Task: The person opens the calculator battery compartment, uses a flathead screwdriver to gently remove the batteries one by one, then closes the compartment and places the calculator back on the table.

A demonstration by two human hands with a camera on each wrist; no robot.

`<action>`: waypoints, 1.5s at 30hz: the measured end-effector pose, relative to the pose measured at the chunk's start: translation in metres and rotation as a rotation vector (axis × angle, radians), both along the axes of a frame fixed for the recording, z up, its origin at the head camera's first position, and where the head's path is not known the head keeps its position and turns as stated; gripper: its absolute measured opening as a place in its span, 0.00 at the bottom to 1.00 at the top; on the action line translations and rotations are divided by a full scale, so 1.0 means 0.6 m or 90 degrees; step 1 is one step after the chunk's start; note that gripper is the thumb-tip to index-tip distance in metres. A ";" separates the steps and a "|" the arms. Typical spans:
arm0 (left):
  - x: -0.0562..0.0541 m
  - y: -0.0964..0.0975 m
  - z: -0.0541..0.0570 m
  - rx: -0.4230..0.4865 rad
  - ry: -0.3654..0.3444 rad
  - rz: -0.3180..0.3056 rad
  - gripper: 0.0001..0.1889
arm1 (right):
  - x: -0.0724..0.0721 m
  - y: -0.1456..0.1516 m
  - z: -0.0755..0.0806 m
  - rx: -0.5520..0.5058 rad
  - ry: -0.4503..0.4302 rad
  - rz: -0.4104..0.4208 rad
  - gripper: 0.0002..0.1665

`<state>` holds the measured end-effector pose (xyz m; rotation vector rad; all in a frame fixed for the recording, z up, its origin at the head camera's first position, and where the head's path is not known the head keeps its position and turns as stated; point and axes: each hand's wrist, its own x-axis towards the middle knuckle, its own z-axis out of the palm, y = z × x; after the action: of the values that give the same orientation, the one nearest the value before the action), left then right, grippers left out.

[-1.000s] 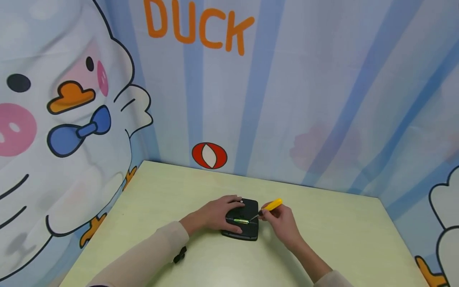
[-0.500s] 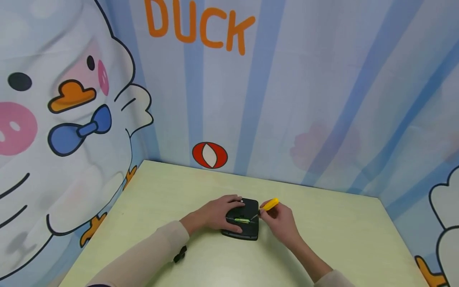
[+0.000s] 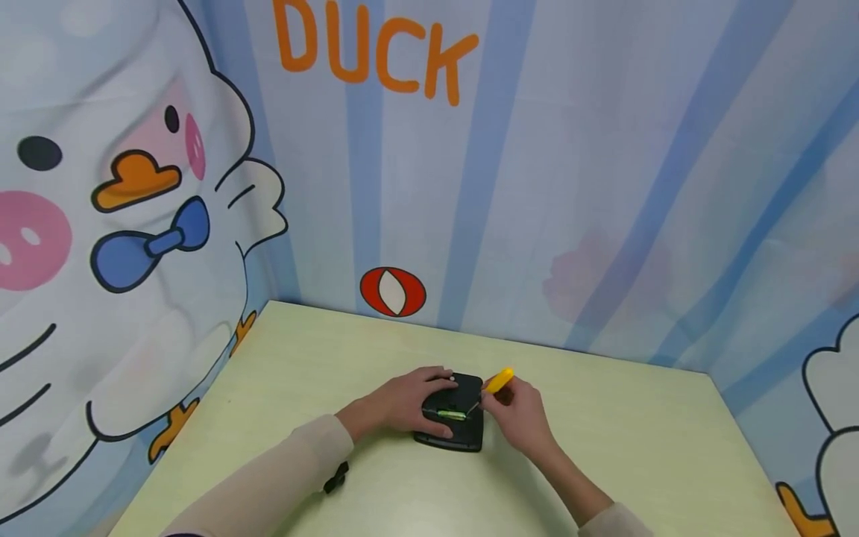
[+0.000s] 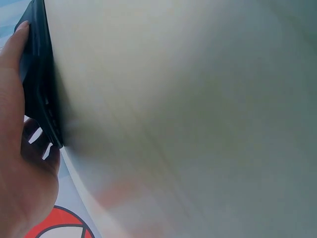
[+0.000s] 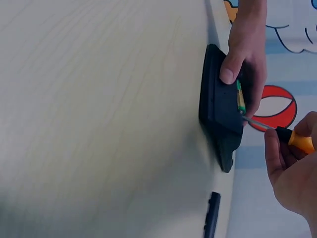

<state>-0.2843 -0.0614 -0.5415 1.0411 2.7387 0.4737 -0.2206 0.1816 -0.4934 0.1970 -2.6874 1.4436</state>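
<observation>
A flat black device (image 3: 466,436) lies on the table with a green battery (image 3: 452,415) in a slot on its upper face. My left hand (image 3: 416,399) holds it from the left, fingers over the far part and thumb on the near part. In the right wrist view, that thumb presses on the face beside the battery. My right hand (image 3: 523,418) grips a screwdriver (image 3: 499,380) by its yellow and black handle. Its thin metal shaft (image 5: 256,122) slants to the end of the battery. The device's underside is hidden.
The pale table (image 3: 644,432) meets a cartoon-printed backdrop (image 3: 416,186) at its back edge. A small black object (image 3: 335,478) shows beside the left sleeve. A dark strip (image 5: 212,215) appears below the device in the right wrist view.
My right hand and the screwdriver handle have shifted slightly left, and the screwdriver stands a little steeper. The left hand, device and battery stay in place.
</observation>
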 end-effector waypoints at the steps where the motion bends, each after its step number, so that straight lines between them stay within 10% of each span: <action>1: -0.001 0.000 -0.001 0.001 0.001 0.000 0.50 | -0.003 0.004 -0.003 -0.037 -0.021 -0.009 0.08; 15: 0.000 -0.004 -0.003 0.026 0.006 -0.016 0.48 | -0.014 0.035 -0.025 -0.338 -0.186 -0.052 0.18; 45: -0.001 -0.003 -0.005 0.012 0.003 -0.006 0.49 | 0.006 0.052 -0.006 -0.205 -0.109 0.003 0.12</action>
<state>-0.2848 -0.0629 -0.5442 1.0610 2.7379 0.4981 -0.2167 0.2129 -0.4968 0.0585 -2.5259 1.9475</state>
